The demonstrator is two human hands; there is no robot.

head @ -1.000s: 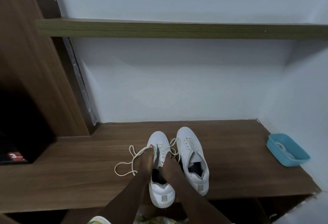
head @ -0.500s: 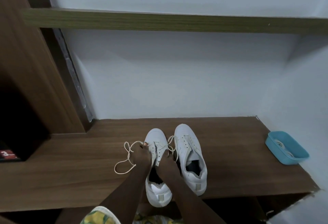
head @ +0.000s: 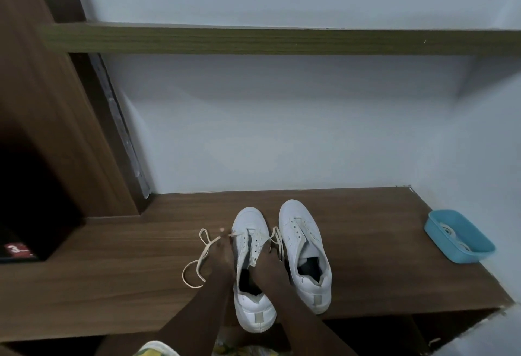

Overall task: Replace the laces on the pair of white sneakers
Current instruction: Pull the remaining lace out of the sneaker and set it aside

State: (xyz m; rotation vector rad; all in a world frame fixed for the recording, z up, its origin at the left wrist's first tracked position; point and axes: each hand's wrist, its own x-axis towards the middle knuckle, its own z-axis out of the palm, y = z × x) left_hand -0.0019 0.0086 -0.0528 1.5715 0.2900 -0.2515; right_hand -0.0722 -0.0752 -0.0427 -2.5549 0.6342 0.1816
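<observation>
Sneakers: my two white sneakers stand side by side on the brown wooden bench (head: 366,242), toes toward the wall; the left sneaker (head: 251,268) is between my hands, the right sneaker (head: 304,251) just beside it and touching nothing of mine that I can see.
Old lace: the cream lace (head: 197,259) is mostly out, looping loose on the bench to the left of the left sneaker, with another stretch lying between the two shoes.
How it handles: I judge the lace limp, light and a bit slippery, so it is best gripped near the eyelet or at the tip; the shoe is light with a soft upper and would slide unless steadied at the eyelet flap.
Left hand: my left hand (head: 222,254) is at the outer eyelet row near the toe, fingertips pinched together on the lace.
Right hand: my right hand (head: 267,257) rests over the inner flap; whether it grips the lace or only the flap, I cannot tell.
Arms: both forearms reach forward and converge over the heel.
New laces: white laces seem to lie in the blue tray (head: 434,228), well apart to the right.
</observation>
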